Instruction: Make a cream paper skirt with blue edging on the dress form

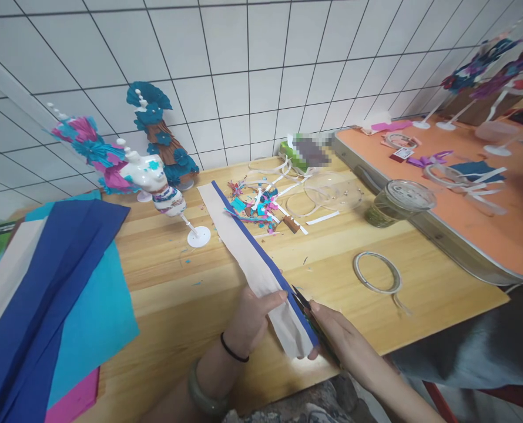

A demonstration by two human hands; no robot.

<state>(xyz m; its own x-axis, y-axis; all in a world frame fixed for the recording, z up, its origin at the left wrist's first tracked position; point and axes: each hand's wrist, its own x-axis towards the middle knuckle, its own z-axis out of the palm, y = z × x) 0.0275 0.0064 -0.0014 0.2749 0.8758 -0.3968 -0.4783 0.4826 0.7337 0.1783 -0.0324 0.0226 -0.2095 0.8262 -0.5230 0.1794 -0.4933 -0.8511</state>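
Scissors [302, 300] along blue-edged paper strip [251, 257]

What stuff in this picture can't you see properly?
- Scissors at the paper strip: head view, mostly hidden by the right hand; only dark blade tips show.
- Green box: head view, label blurred over.
- Coloured paper sheets: head view, cut off by the left edge.
- Far-right decorated figures: head view, smeared and cut by the frame edge.

no legible text or numbers anywhere, label on green box [297, 162] blurred
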